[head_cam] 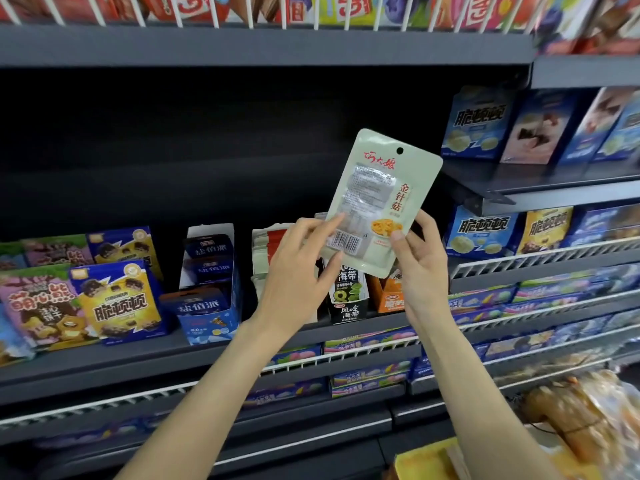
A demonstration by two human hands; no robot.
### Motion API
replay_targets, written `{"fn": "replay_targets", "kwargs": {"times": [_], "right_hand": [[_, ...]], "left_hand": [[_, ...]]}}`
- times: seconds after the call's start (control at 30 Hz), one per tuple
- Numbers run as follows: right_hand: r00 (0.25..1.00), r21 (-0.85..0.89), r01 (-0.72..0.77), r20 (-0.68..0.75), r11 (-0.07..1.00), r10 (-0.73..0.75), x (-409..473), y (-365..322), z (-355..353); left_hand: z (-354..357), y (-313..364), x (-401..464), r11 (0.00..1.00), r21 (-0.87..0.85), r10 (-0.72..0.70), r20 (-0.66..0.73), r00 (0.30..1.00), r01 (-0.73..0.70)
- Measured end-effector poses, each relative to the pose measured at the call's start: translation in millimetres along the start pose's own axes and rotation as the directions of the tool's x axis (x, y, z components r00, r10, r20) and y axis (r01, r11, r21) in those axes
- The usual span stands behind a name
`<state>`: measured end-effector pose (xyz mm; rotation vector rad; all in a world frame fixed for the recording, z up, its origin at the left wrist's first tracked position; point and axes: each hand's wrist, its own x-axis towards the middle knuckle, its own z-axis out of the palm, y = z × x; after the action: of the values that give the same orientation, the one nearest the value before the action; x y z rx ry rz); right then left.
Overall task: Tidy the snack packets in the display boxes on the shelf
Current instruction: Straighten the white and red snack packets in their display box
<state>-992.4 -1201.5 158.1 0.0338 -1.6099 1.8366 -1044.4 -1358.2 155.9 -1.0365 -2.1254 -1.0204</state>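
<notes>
A pale green snack packet (377, 199) with red lettering and a barcode is held up in front of the shelf, tilted slightly right. My left hand (298, 265) pinches its lower left edge near the barcode. My right hand (419, 258) grips its lower right corner, thumb on the front. Behind my hands stand the display boxes: a white one with stacked packets (266, 251), a black and green one (348, 299) and an orange one (388, 296), all partly hidden.
A blue display box (211, 306) of dark blue packets stands to the left, with yellow and pink snack boxes (117, 303) beyond it. Blue boxes (481, 233) fill the right-hand shelves. Wire-fronted shelves of candy lie below. Bagged bread (581, 420) sits at the lower right.
</notes>
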Motion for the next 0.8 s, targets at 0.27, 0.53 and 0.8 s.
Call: {"fn": "replay_targets", "kwargs": {"times": [0.27,0.53,0.8], "right_hand": [[0.996,0.045,-0.021,0.088,0.999,0.017,-10.2,-3.6,6.7],[0.972,-0.235,0.181,0.190,0.955,-0.137,-4.3,-14.9,5.4],[0.976,-0.351,0.146,0.207,0.925,-0.076,46.4,-38.5,-5.8]], "left_hand": [[3.7,11.0,1.7,0.998,0.060,0.019,0.056,0.998,-0.022],[5.8,6.0,5.8,0.979,-0.201,0.009,-0.047,0.999,-0.018],[-12.8,-24.0,9.7,0.896,-0.379,-0.191,0.140,0.971,0.231]]}}
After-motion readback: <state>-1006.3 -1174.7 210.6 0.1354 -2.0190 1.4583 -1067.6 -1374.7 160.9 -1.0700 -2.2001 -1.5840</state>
